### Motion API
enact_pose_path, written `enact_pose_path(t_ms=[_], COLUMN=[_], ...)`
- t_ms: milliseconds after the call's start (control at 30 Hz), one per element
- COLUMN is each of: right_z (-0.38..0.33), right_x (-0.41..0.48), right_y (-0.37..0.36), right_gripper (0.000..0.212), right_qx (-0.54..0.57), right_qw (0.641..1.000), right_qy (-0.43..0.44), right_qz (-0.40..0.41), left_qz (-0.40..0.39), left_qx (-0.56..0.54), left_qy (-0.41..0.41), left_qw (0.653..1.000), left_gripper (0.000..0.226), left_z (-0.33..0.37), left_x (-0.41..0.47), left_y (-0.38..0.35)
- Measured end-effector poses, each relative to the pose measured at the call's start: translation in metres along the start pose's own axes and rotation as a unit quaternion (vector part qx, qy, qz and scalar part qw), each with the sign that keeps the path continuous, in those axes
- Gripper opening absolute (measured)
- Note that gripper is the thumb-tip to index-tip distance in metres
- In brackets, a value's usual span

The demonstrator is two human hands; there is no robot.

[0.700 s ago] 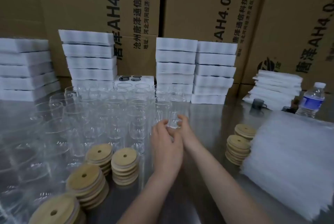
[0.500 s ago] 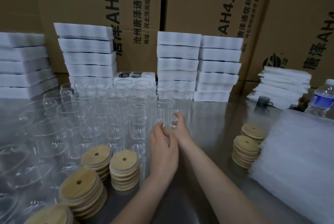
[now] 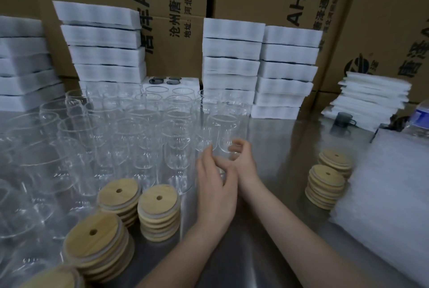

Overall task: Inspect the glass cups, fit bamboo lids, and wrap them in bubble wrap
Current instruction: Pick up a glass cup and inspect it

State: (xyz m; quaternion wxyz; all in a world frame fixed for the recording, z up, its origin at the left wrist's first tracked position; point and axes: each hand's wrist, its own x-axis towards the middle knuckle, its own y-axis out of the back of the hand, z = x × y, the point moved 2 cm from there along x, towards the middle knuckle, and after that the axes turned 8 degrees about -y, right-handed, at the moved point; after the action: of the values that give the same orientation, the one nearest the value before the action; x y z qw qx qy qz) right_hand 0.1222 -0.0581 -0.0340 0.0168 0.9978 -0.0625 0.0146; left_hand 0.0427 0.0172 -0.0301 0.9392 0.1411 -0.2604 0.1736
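1 glass cup (image 3: 223, 134) is gripped by left hand (image 3: 216, 186) and right hand (image 3: 244, 160).

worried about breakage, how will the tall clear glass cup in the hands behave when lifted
The tall clear glass cup looks thin-walled, so probably fragile and light. Its smooth sides may slip. Tall and narrow, it could tip against the neighbouring glasses.

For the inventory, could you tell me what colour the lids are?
The lids are light tan wood; head view shows them best.

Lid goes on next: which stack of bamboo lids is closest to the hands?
The bamboo lid stack just left of the left hand; the others lie farther left or far right.
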Motion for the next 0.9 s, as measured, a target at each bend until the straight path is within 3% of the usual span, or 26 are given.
enact_pose_path(t_ms=[333, 467, 667, 900], right_z=[-0.001, -0.003, -0.012, -0.023], right_x=[-0.036, -0.037, -0.036, -0.040], right_y=[0.040, 0.047, 0.058, 0.063], right_gripper=[0.077, 0.066, 0.041, 0.048], right_qx=[-0.057, 0.025, 0.012, 0.032], right_qw=[0.997, 0.999, 0.992, 0.984], right_qy=[0.054, 0.021, 0.028, 0.015], right_qz=[0.025, -0.033, -0.126, -0.173], left_qz=[-0.065, -0.088, -0.083, -0.073], left_qx=[-0.059, -0.100, -0.138, -0.134], left_qy=[-0.038, -0.023, 0.018, 0.023], left_qw=[0.995, 0.991, 0.987, 0.988], left_gripper=[0.072, 0.067, 0.082, 0.099], left_z=[0.012, 0.007, 0.000, -0.001], left_x=[-0.014, -0.012, -0.007, -0.003], left_y=[-0.003, -0.003, 0.001, 0.004])
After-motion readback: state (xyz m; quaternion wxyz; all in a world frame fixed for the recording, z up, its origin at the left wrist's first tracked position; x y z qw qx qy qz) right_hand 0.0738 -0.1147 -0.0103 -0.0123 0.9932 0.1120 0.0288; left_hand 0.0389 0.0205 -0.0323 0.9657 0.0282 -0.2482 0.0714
